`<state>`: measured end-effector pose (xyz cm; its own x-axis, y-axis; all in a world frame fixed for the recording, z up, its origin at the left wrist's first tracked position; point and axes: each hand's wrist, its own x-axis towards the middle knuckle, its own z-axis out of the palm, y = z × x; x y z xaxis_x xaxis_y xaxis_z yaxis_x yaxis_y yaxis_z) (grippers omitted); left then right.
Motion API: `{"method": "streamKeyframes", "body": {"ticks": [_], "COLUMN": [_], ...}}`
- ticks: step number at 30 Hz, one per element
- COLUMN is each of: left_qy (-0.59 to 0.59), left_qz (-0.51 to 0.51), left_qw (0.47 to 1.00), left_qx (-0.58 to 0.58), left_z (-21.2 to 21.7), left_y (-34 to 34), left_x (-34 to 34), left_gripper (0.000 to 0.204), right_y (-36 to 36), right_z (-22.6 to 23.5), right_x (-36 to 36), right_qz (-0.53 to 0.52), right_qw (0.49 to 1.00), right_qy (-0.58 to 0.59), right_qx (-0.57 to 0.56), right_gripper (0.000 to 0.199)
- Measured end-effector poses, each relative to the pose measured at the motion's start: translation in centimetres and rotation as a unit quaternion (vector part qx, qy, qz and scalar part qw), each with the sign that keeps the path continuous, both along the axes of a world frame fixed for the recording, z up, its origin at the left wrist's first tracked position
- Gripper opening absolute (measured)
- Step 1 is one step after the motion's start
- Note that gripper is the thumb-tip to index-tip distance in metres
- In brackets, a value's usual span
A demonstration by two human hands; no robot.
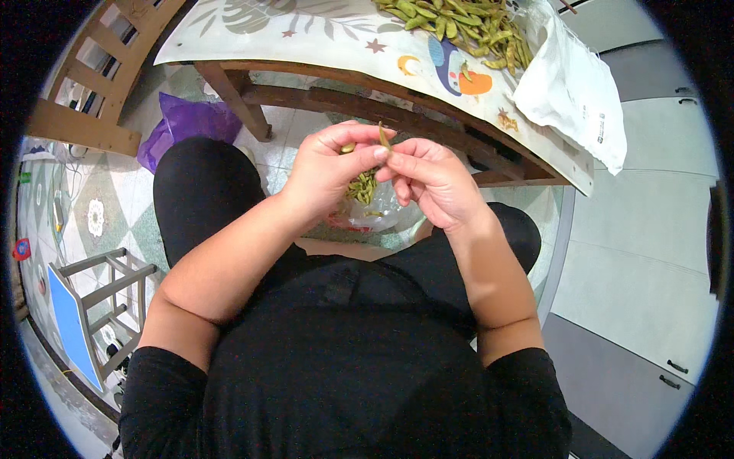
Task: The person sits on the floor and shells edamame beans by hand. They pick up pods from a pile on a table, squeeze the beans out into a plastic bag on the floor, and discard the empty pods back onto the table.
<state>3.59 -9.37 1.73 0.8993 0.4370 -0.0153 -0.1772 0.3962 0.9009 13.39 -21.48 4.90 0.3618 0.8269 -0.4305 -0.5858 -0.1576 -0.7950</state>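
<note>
A black short-sleeved top (344, 359) is worn, and the knees are spread to either side in black trousers (202, 187). In front of the body, both forearms are raised and the hands are brought together. By the left hand (327, 162) a green pod (384, 138) is pinched near its lower end between thumb and fingertips, and the hand is mostly closed, with the fingers curled; a second pod (348, 148) is tucked against those fingers. The right hand (437, 177) is held half closed, its thumb and forefinger set against the same pinched pod, its other fingers loosely bent.

Below the hands, a clear plastic bag (391, 217) is seen between the legs, with green pieces (362, 188) gathered in it; whether these are whole pods or shells cannot be told.

Beyond the hands, a wooden table (229, 96) is covered by a printed cloth (340, 47). A single pod (466, 73) is left near its edge, and a heap of pods (459, 24) is spread behind, beside a white bag (575, 96). On the tiled floor, a purple bag (193, 124) is placed by the left knee. Farther left, a blue-topped stool (69, 325) and a wooden chair (95, 92) are seen; to the right, pale cabinets (631, 210) are lined up.
</note>
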Motion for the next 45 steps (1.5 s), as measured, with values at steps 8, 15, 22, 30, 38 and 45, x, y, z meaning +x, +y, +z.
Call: {"method": "streamKeyframes", "body": {"ticks": [8,15,22,30,38,45], "left_qy": [0.049,0.024,0.091,0.095,0.100,0.099], "left_qz": [-0.092,-0.026,-0.007,-0.020,-0.050,-0.056], "left_qw": [0.988,0.998,0.996,0.988,0.983,0.988], "left_qx": [-0.113,0.047,0.023,0.119,0.144,0.103], "left_z": [0.4,-0.2,0.6,-0.2,-0.4,-0.8], "left_y": [0.4,0.5,0.4,1.1,1.3,0.9], "left_x": [-0.6,-0.6,0.0,0.0,-0.3,-0.4], "left_gripper": [0.008,0.008,0.012,0.016,0.007,0.006], "right_y": [-0.4,0.2,0.3,0.3,-0.2,-0.2], "right_z": [-0.5,-1.4,-0.9,-0.9,-1.1,-1.2], "right_x": [-0.1,-1.1,-0.3,-0.2,-0.1,-0.2], "right_qz": [0.062,0.013,-0.020,-0.018,0.026,0.044], "right_qw": [0.997,1.000,0.997,0.996,0.996,0.995], "right_qy": [0.030,-0.011,-0.072,-0.083,-0.078,-0.093], "right_qx": [0.027,0.021,0.012,-0.018,-0.026,-0.015], "right_gripper": [0.015,0.015,0.012,0.010,0.009,0.010]}}
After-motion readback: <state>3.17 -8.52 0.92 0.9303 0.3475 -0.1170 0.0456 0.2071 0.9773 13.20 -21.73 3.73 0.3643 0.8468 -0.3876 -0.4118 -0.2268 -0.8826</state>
